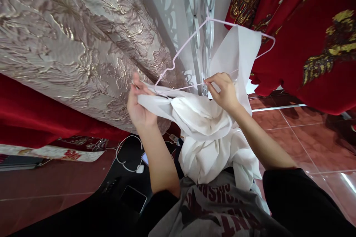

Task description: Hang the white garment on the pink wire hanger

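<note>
Between the large floral curtain point(69, 37) and the red embroidered cloth point(314, 44), the white garment point(200, 118) hangs in front of the person's chest, with one part draped over the thin pink hanger point(189, 42). To do this step well, I judge the cloth should be kept stretched between both hands so it does not bunch on the wire. The left hand point(138, 105) has its grip closed on a fold at the hanger's low end, and the right hand point(224, 92) pinches the bottom bar. The hanger's long axis runs from low left to high right, and its hook points up.
</note>
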A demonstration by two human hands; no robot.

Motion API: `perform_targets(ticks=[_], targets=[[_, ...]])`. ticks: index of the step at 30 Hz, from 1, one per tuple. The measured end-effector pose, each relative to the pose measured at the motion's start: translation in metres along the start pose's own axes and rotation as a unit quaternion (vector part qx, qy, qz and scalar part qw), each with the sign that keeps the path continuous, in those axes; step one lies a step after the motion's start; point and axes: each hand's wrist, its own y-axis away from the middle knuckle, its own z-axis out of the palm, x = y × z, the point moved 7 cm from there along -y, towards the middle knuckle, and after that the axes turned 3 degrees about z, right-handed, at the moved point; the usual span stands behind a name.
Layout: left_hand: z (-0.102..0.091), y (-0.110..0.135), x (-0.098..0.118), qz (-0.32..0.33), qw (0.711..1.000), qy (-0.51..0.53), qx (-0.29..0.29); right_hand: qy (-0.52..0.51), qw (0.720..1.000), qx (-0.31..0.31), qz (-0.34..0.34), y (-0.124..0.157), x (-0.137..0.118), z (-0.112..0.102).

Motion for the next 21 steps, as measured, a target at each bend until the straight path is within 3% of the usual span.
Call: perform_targets(ticks=[3, 6, 9, 11, 12, 14, 16, 17, 18, 21], targets=[[-0.007, 0.018, -0.029, -0.041, 0.999, 0.026, 0.006, 0.002, 1.0, 0.01, -0.004, 0.001, 0.0, 0.001], [0.02, 0.039, -0.053, -0.107, 0.991, 0.068, -0.031, -0.02, 1.0, -0.001, -0.012, 0.002, -0.009, 0.003], [0.052, 0.05, -0.053, -0.09, 0.991, 0.091, -0.05, -0.068, 0.996, -0.051, -0.01, 0.002, -0.025, 0.0], [0.062, 0.051, -0.046, -0.056, 0.994, 0.087, -0.039, -0.097, 0.994, -0.057, 0.004, 0.002, -0.031, -0.014], [0.064, 0.05, -0.043, -0.044, 0.995, 0.082, -0.034, -0.105, 0.994, -0.024, 0.014, 0.0, -0.031, -0.027], [0.064, 0.048, -0.039, -0.03, 0.997, 0.071, -0.032, -0.103, 0.986, 0.123, 0.041, -0.001, -0.023, -0.064], [0.062, 0.046, -0.037, -0.024, 0.997, 0.064, -0.035, -0.088, 0.953, 0.28, 0.078, 0.003, -0.006, -0.099], [0.061, 0.045, -0.037, -0.023, 0.997, 0.064, -0.037, -0.088, 0.941, 0.311, 0.106, 0.003, 0.004, -0.108], [0.061, 0.045, -0.037, -0.024, 0.997, 0.065, -0.039, -0.093, 0.94, 0.299, 0.135, -0.001, 0.015, -0.111], [0.061, 0.047, -0.038, -0.023, 0.997, 0.071, -0.035, -0.109, 0.967, 0.136, 0.185, -0.018, 0.037, -0.092]])
